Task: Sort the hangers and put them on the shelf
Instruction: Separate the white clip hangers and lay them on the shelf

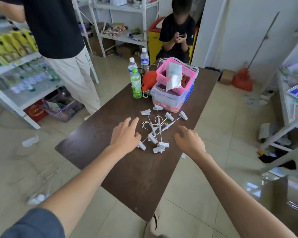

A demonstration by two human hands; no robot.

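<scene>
On the dark brown rectangular wooden table (138, 170), near its middle: a tangled heap of white wire clip hangers (157, 130) with metal hooks and pale plastic clips, crossed over one another, clips splayed out at the ends. Just left of the heap, the left hand (126, 134), palm down, fingers spread and loosely extended, holding nothing; thumb side close to one rod end and its clip, contact impossible to tell. Just right of the heap, the right hand (190, 140), fingers curled loosely but unclosed, empty, apart from the nearest clip. Bare forearms reaching in from the lower edge, a grey-blue short sleeve (34, 224) on the left arm.

Farther back on the table: a clear plastic storage box with blue latches (170, 99), a pink plastic mesh basket (187, 78) resting on top, a silver foil pouch (174, 78) standing inside it. Beside the box, a red-orange bag (149, 79), a green-labelled drink bottle (136, 83), and two clear water bottles (144, 60) behind.

At left, white metal shelving (24, 93) stocked with packaged goods; more white shelving (289, 107) at right. Standing by the left shelving, a person in a black top and beige trousers (72, 76); beyond the table, a seated person in black (178, 35).
</scene>
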